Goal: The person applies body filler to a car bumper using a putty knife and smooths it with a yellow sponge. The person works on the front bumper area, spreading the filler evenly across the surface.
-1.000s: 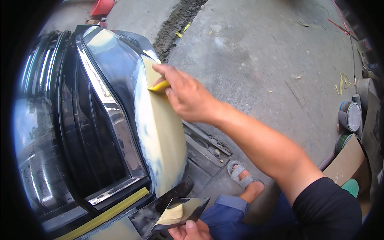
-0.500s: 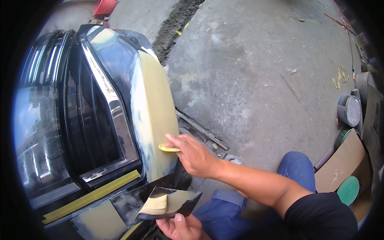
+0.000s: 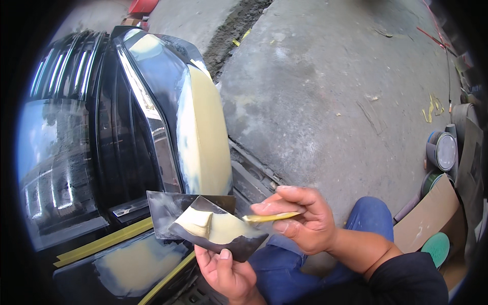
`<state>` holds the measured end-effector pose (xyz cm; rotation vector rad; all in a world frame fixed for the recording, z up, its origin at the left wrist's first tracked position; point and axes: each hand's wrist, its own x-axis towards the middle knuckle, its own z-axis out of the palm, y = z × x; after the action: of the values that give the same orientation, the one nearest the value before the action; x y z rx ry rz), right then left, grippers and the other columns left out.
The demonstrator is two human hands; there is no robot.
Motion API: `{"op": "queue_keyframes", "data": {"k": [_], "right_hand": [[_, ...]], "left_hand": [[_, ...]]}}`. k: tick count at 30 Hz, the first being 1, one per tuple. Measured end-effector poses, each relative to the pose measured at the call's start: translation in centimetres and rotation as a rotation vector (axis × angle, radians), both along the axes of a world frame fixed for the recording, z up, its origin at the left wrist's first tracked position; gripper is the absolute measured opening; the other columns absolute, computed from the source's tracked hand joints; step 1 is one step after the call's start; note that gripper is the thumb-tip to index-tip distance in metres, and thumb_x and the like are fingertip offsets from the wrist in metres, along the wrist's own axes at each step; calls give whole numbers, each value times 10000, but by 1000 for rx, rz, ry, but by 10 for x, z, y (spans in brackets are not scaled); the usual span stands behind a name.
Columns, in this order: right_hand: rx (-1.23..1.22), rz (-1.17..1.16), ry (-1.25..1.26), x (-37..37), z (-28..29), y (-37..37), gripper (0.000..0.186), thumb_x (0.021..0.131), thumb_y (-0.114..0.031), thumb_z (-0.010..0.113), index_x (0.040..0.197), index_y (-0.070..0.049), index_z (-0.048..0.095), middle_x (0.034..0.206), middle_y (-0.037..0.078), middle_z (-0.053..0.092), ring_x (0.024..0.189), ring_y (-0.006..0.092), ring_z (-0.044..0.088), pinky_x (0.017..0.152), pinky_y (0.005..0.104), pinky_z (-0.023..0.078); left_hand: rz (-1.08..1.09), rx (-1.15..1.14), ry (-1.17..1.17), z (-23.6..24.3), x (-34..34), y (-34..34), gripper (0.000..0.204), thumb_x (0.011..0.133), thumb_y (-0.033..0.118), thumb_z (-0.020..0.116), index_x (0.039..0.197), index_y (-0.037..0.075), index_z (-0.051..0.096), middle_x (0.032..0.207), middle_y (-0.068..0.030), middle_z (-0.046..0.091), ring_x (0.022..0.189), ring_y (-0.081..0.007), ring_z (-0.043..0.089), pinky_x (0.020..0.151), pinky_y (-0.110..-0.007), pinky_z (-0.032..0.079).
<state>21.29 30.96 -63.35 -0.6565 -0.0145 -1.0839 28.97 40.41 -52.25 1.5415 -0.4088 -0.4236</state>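
The right hand (image 3: 312, 223) pinches the yellow spreader (image 3: 272, 217), the left hand (image 3: 229, 274) clamps the dark putty palette (image 3: 241, 247); better to scrape lightly (edge flat, I think).

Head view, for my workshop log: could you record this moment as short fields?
Left hand: holds the dark board
Board load: cream paste, thicker mound at left
Right hand: holds the yellow spreader, tip close to the board, contact unclear
Car panel: largely coated cream
Tape: yellow strip on the dark car
Right side: round can, cardboard
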Motion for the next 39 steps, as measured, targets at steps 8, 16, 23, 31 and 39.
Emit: {"op": "queue_keyframes", "data": {"k": [8,16,23,31,39], "right_hand": [[83,-5,-30,-1,0,-9,525,936,45,553,1407,-1,327,1299,214,591,1247,270,559,1076,395,421],[-233,-46,404,-13,-24,9,481,896,96,571,1338,-41,440,1193,154,668,1143,305,623,1016,440,474],[-329,-134,724,4,-79,-11,500,830,68,558,1316,-34,509,1204,128,668,1110,315,635,973,388,490],[-298,-318,736,145,-61,-181,393,934,-4,529,1323,-39,483,1209,122,658,1168,242,610,993,347,468],[-454,-352,666,192,-33,-223,386,928,12,519,1310,-36,493,1170,119,675,1119,256,635,958,355,491]], "left_hand": [[-25,62,47,-3,5,-20,633,799,-29,467,1409,-118,322,1368,-226,479,1280,-301,480,1122,-407,336],[-48,47,36,-8,14,-27,607,832,-3,522,1396,-124,332,1335,-218,501,1247,-290,500,1095,-392,358],[-11,-23,-80,-10,18,-25,638,800,-6,513,1397,-129,320,1312,-235,516,1213,-310,530,1076,-407,388],[-31,-59,-360,-15,27,3,684,769,-8,486,1421,-112,310,1383,-249,461,1283,-327,471,1131,-424,327],[23,-38,-383,-18,35,19,685,756,24,508,1406,-108,339,1387,-260,457,1282,-342,475,1129,-439,340]]}}
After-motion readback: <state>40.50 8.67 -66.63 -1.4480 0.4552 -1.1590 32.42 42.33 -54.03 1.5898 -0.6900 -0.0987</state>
